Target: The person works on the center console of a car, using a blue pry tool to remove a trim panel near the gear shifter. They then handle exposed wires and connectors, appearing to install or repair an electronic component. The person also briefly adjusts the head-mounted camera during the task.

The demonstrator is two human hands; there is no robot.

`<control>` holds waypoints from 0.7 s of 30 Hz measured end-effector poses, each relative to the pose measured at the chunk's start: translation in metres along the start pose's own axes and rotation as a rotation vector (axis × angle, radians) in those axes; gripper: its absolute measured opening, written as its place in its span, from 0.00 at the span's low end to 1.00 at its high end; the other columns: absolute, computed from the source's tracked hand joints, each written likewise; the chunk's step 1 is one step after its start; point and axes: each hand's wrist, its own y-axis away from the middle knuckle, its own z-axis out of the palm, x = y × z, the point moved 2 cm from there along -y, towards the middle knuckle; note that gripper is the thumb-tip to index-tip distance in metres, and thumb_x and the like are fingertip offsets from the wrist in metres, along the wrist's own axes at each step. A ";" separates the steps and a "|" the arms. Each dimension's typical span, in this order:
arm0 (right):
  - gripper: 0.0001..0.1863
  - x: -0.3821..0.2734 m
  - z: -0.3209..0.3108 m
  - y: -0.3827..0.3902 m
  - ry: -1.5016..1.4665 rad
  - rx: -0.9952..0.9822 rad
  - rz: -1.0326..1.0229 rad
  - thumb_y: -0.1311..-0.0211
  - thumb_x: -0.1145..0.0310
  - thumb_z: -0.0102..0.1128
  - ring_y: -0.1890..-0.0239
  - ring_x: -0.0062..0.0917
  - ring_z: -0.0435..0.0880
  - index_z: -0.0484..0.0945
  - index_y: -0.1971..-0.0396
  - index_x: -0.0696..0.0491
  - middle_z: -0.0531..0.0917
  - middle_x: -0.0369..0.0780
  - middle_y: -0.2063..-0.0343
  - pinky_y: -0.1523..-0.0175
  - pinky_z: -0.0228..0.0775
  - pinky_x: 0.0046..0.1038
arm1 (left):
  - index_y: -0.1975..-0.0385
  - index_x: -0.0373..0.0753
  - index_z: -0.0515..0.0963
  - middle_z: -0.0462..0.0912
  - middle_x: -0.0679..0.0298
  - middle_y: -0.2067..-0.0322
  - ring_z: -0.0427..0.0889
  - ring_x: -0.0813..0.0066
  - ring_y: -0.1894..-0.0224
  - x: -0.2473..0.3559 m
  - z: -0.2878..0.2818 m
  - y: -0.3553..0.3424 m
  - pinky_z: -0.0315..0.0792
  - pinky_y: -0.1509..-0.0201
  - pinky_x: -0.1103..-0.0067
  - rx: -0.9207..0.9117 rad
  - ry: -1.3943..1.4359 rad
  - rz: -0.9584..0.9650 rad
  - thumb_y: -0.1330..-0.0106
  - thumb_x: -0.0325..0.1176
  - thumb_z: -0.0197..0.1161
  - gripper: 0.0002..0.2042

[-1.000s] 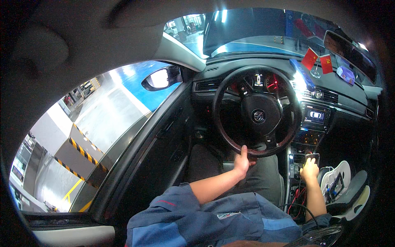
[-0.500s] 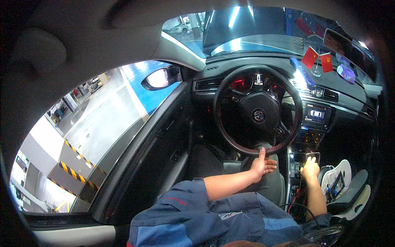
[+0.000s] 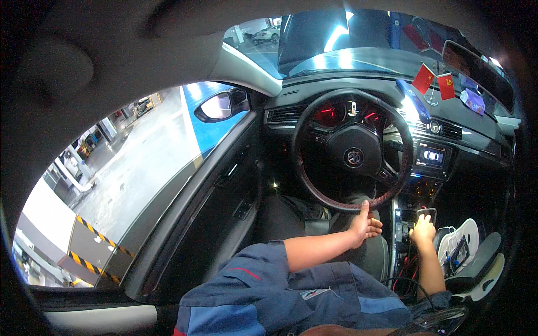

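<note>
My left hand [image 3: 364, 227] is at the lower rim of the black steering wheel [image 3: 306, 185], its thumb against the rim and its fingers apart below it. My right hand [image 3: 422, 232] is closed on a dark, flat handheld device [image 3: 427, 212] beside the centre console. Below that hand, red and black cables [image 3: 411, 270] run through the console. Behind the wheel the red-lit instrument cluster [image 3: 328, 112] shows. A lit centre screen [image 3: 430, 155] sits above my right hand.
The passenger seat [image 3: 485, 255] holds a small electronic unit [image 3: 457, 252] with wires. Two red flags [image 3: 445, 85] and a purple packet [image 3: 472, 102] stand on the dash. Through the side window [image 3: 140, 168] are a garage floor, blue lane and striped pillar base [image 3: 92, 266].
My left hand has slid right along the lower rim. The garage outside has shifted, the striped pillar base now lower in the side window. My right hand stays on the device.
</note>
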 end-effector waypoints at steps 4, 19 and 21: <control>0.41 0.005 0.000 -0.002 -0.004 -0.012 -0.019 0.53 0.56 0.81 0.52 0.44 0.88 0.69 0.41 0.54 0.77 0.48 0.47 0.48 0.84 0.42 | 0.54 0.42 0.73 0.86 0.58 0.65 0.86 0.65 0.66 0.002 0.027 0.001 0.79 0.59 0.68 -0.001 -0.006 -0.015 0.32 0.82 0.34 0.42; 0.41 0.025 0.000 -0.009 -0.039 -0.039 -0.091 0.53 0.56 0.81 0.51 0.45 0.88 0.70 0.40 0.54 0.77 0.50 0.44 0.47 0.84 0.41 | 0.49 0.41 0.75 0.84 0.59 0.63 0.84 0.64 0.67 0.006 0.090 -0.015 0.78 0.59 0.68 -0.056 -0.075 -0.071 0.38 0.87 0.26 0.51; 0.42 0.027 -0.002 -0.010 -0.029 -0.045 -0.093 0.53 0.56 0.81 0.52 0.45 0.88 0.70 0.39 0.54 0.77 0.50 0.44 0.47 0.84 0.41 | 0.52 0.41 0.75 0.84 0.59 0.64 0.84 0.64 0.68 0.006 0.093 -0.012 0.77 0.60 0.68 -0.042 -0.074 -0.070 0.38 0.86 0.25 0.50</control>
